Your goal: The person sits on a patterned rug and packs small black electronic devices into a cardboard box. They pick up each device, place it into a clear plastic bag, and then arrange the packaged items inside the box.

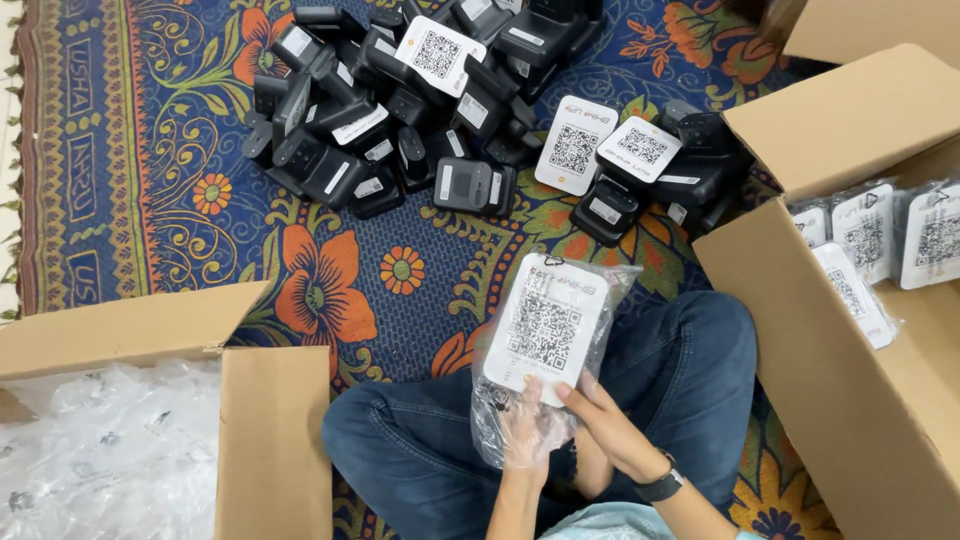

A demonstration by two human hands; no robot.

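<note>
A white card (pixel 545 325) with a square code pattern sits half inside a clear plastic bag (pixel 520 420), held above the person's lap at centre. At 12 o'clock lies a heap of black devices (pixel 400 110) on the patterned rug (pixel 150 180) — open cardboard boxes (pixel 850 330) flank at 3 and 8 o'clock. The left hand (pixel 525 430) is inside the bag, gripping the card's lower edge; the right hand (pixel 610 420) pinches the card's corner — both closed on it.

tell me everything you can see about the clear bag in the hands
The clear bag is thin, crinkly, glossy plastic, held upright over the lap. A white card with a square black code pattern sits inside, filling its upper part. The left hand is inside the bag's lower end; the right hand grips card and bag from the side. Whether anything lies behind the card is hidden.
</note>
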